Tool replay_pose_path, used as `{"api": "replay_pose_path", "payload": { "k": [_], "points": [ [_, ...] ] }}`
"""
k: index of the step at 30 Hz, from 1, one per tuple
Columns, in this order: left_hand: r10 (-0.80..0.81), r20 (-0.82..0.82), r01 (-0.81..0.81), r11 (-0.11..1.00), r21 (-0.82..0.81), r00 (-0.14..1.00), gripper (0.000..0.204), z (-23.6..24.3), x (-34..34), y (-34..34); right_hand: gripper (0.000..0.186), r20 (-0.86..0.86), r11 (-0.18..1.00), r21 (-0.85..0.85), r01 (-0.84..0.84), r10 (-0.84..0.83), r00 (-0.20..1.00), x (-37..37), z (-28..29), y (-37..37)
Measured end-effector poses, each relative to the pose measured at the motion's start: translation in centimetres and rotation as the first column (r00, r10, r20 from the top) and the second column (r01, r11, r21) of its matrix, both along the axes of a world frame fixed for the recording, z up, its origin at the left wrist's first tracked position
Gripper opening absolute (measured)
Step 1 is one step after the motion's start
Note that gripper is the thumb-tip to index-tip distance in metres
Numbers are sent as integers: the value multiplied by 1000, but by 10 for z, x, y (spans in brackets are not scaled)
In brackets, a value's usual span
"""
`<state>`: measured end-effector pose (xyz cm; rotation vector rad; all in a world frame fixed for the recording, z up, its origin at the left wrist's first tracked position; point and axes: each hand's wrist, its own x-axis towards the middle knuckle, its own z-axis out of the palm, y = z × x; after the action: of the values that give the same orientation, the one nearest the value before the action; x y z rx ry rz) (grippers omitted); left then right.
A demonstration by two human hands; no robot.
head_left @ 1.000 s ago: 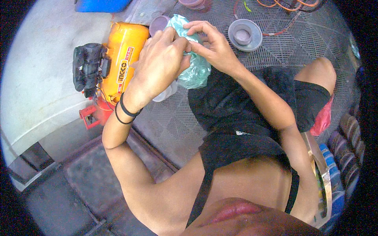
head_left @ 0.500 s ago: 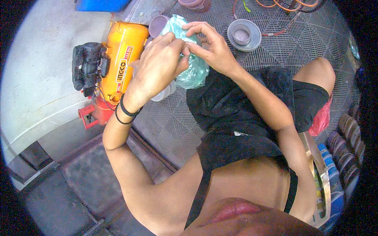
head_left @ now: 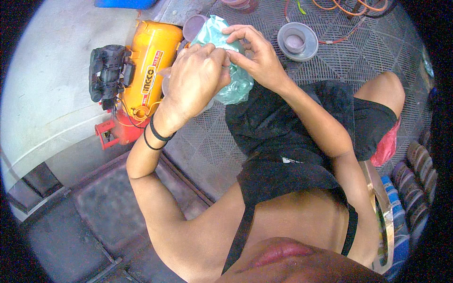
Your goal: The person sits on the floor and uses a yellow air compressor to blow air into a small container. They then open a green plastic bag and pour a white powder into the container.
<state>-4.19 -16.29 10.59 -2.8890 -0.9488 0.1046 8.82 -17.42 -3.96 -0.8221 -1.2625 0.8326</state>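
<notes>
A crumpled translucent mint-green plastic bag (head_left: 234, 89) is held up over my lap. My left hand (head_left: 196, 75) grips it from the left, back of the hand up, fingertips curled out of sight. My right hand (head_left: 257, 61) pinches its upper part with curved fingers, thumb close beside the left hand's fingers. A clear plastic container (head_left: 167, 85) shows behind my left hand, partly hidden. A lidded purple pot (head_left: 193, 24) stands just beyond the bag, and a grey round dish with a cup inside (head_left: 306, 47) sits on the grated floor to the right.
A yellow air compressor (head_left: 155, 42) and red gas cylinder (head_left: 127, 127) stand against the pale wall at left. Orange hoses (head_left: 365, 9) lie at top right. A pink bag (head_left: 384, 148) is by my right leg, rows of cans (head_left: 417, 170) farther right. Grated mat (head_left: 198, 151) surrounds me.
My left hand's fingers have shifted a little on the bag, which stays in both hands. The surroundings sit very slightly differently in the view.
</notes>
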Motion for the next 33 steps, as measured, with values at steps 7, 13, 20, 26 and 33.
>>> {"api": "replay_pose_path", "payload": {
  "k": [7, 13, 20, 26, 33],
  "points": [
    [32, -38, -33, 999, -15, 999, 15, -2, -1, -3, 25, 99, 989, 115, 97, -108, 989, -1, -3, 2],
    [33, 20, -32, 997, -69, 999, 16, -7, -9, 1, 25, 10, 996, 41, 78, -78, 997, -6, 0, -1],
    [73, 79, -62, 989, -131, 994, 16, -8, -13, -1, 25, 63, 996, 62, 65, -69, 996, -3, 1, -3],
    [88, 117, -70, 985, -156, 989, 16, -8, -18, -2, 25, 102, 987, 119, 104, -116, 988, -3, 2, -1],
    [193, 181, -150, 962, -226, 964, 20, -3, -24, -8, 25, -23, 999, -21, 36, -36, 999, -2, -4, 1]
  ]
}}
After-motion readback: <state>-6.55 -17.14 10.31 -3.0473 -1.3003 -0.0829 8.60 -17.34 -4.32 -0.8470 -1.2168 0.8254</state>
